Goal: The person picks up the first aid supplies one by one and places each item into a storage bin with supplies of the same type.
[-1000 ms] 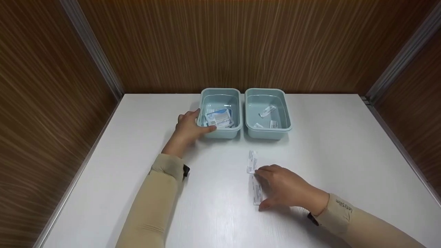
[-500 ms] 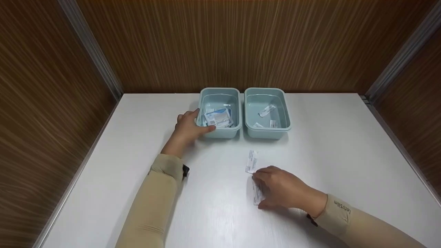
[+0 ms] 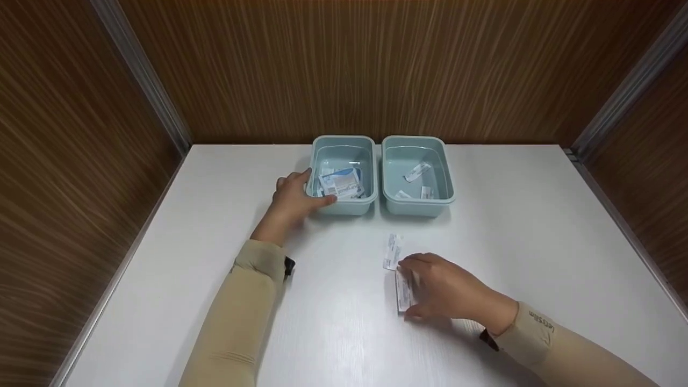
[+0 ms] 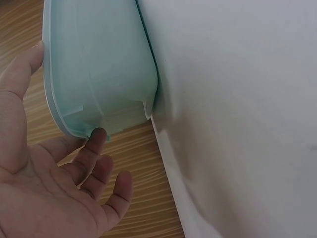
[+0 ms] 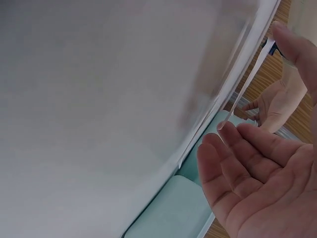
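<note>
In the head view my right hand [image 3: 449,293] pinches a slim white wrapped adhesive bandage [image 3: 403,294] by its two ends, thumb at the near end and fingertips at the far one. The right wrist view shows this bandage [image 5: 251,74] edge-on, tilted clear of the tabletop. A second wrapped bandage [image 3: 392,250] lies flat just beyond my fingers. My left hand [image 3: 293,200] holds the near left corner of a pale blue tub [image 3: 344,208], thumb on its front rim. In the left wrist view my fingers [image 4: 91,153] curl against this tub's rim.
Several flat printed packets [image 3: 340,184] lie in the left tub. Right beside it stands a matching tub [image 3: 419,208] with several small white wrapped strips [image 3: 417,172] inside. Wood-grain panels [image 3: 344,70] border the white table [image 3: 527,226] at the back and sides.
The right hand's fingers have closed on the nearer bandage, and it has risen slightly off the table. The left hand stays at the tub corner.
</note>
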Available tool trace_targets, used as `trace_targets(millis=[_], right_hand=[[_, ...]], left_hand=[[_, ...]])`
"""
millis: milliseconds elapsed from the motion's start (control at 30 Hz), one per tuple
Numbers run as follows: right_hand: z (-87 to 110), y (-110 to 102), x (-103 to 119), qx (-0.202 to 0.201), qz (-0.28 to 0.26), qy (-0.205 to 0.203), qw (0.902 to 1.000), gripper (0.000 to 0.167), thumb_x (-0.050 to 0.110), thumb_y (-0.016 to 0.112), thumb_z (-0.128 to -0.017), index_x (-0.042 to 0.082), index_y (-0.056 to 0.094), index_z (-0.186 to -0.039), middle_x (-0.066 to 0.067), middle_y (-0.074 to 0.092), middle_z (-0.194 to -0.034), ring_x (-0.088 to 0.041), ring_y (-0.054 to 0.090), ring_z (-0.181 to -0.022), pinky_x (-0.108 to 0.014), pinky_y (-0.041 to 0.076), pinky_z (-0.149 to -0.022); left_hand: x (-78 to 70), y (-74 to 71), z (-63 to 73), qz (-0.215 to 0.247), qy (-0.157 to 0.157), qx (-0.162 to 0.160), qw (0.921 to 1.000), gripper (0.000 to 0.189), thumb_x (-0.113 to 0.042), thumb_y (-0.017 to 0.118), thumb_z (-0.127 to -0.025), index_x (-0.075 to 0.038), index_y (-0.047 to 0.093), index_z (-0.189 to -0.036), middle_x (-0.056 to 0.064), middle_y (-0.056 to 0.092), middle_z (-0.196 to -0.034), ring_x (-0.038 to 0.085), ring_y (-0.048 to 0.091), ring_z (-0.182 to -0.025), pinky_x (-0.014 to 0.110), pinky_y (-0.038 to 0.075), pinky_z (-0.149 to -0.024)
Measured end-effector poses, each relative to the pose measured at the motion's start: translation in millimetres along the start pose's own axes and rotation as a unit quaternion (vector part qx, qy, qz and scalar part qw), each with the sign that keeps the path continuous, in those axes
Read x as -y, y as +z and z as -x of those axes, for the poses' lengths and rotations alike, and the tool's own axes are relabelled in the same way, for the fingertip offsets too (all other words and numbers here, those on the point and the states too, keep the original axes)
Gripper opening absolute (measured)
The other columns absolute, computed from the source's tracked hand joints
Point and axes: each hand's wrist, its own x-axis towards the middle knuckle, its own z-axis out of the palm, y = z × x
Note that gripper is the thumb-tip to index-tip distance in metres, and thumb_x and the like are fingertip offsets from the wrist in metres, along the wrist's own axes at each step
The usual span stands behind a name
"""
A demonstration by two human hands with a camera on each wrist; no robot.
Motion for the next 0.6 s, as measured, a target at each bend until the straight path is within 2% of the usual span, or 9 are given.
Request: trace_targets(millis=[133, 400, 600], right_hand=[[0.3, -3.4, -3.0, -0.015, -0.005, -0.003, 0.9999, 0.093, 0.035, 0.108, -0.074, -0.005, 0.066, -0.147, -0.021, 0.072, -0.149, -0.041, 0.069, -0.140, -0.056, 0.056, -0.121], [-4.0, -25.3, -2.5, -0.037, -0.022, 0.044, 0.9981, 0.092, 0.032, 0.106, -0.078, -0.002, 0.064, -0.153, -0.020, 0.067, -0.157, -0.044, 0.062, -0.150, -0.060, 0.050, -0.127], [-8.5, -40.8, -4.2, -0.055, -0.027, 0.048, 0.9970, 0.091, 0.029, 0.106, -0.079, -0.003, 0.064, -0.153, -0.021, 0.067, -0.157, -0.046, 0.061, -0.150, -0.062, 0.049, -0.127]], left_hand=[[-0.3, -0.2, 0.2, -0.002, -0.001, -0.002, 1.0000, 0.111, -0.056, 0.092, -0.090, -0.020, 0.036, -0.179, 0.013, 0.050, -0.169, 0.033, 0.041, -0.150, 0.058, 0.042, -0.130], [-2.0, -0.4, 1.6, -0.006, 0.009, -0.001, 0.9999, 0.109, -0.054, 0.093, -0.091, -0.019, 0.038, -0.178, 0.015, 0.054, -0.164, 0.033, 0.043, -0.147, 0.058, 0.042, -0.130], [-2.8, -2.7, 3.0, 0.013, 0.006, 0.006, 0.9999, 0.108, -0.052, 0.093, -0.092, -0.021, 0.037, -0.179, 0.013, 0.055, -0.160, 0.031, 0.044, -0.143, 0.058, 0.044, -0.129]])
